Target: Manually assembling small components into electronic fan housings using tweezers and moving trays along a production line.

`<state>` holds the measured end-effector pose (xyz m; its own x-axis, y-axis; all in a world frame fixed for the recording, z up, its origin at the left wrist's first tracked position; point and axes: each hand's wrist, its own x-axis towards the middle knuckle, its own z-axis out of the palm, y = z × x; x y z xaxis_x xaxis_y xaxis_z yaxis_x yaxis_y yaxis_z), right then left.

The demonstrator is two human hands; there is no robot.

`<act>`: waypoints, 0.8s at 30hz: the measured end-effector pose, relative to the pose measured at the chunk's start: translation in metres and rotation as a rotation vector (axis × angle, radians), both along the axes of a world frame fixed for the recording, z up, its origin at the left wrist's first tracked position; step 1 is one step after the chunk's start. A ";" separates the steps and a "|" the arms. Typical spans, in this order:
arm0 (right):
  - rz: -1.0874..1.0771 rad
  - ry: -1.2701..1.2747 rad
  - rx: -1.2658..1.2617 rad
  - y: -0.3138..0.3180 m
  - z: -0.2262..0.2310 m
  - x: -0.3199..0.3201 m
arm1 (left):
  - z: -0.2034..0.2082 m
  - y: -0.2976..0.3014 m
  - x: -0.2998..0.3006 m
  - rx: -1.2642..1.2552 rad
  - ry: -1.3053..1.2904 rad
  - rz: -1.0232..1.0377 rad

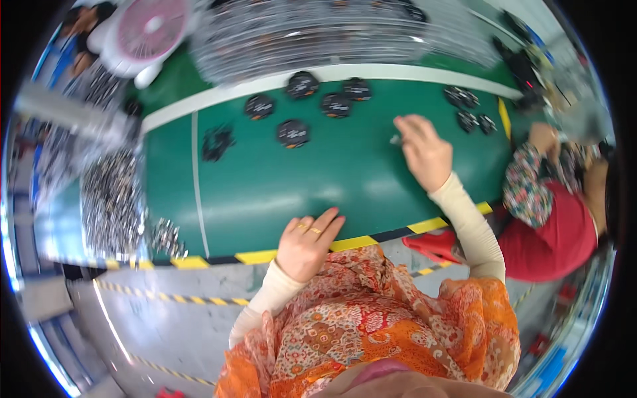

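My right hand (428, 154) hovers over the right part of the green table (265, 189). Its fingers point left, and a small silvery piece (395, 140) shows at the fingertips, apparently pinched, too small to name. By the table's front edge rests my left hand (306, 247), fingers stretched out and nothing visible in it. Beyond the hands lie several round black discs (293, 133) with pale print. To their left is a little heap of dark parts (217, 142). Small dark, shiny round parts (467, 121) sit at the far right.
Small metal parts (111, 202) are heaped at the left, with a smaller pile (167, 237) beside them. Plastic-wrapped stacks (285, 46) stand behind a white rail (192, 103). A pink-and-white fan (151, 30) is far left. A co-worker in red (554, 232) sits close on the right.
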<state>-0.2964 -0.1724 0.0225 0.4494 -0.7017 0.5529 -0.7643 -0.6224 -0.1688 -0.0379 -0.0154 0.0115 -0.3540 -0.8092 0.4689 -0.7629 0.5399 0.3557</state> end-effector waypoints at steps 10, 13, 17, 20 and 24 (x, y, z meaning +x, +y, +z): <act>0.500 0.091 -0.080 -0.020 -0.021 0.145 | -0.005 0.033 0.016 -0.095 0.175 0.066; 0.392 -0.011 -0.157 -0.037 -0.019 0.135 | -0.003 0.045 0.025 -0.104 0.243 0.124; 0.210 -0.036 -0.115 -0.071 -0.003 0.156 | -0.001 0.053 0.035 -0.124 0.259 0.241; 0.203 0.080 -0.077 -0.097 -0.013 0.155 | -0.001 0.054 0.039 -0.126 0.254 0.260; 0.250 -0.145 -0.227 -0.091 -0.004 0.145 | -0.011 0.056 0.042 -0.116 0.239 0.279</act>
<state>-0.1516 -0.2631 0.0183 0.4968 -0.4327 0.7523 -0.5624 -0.8207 -0.1006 0.0037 0.0402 0.0008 0.0028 -0.7958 0.6056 -0.7891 0.3702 0.4902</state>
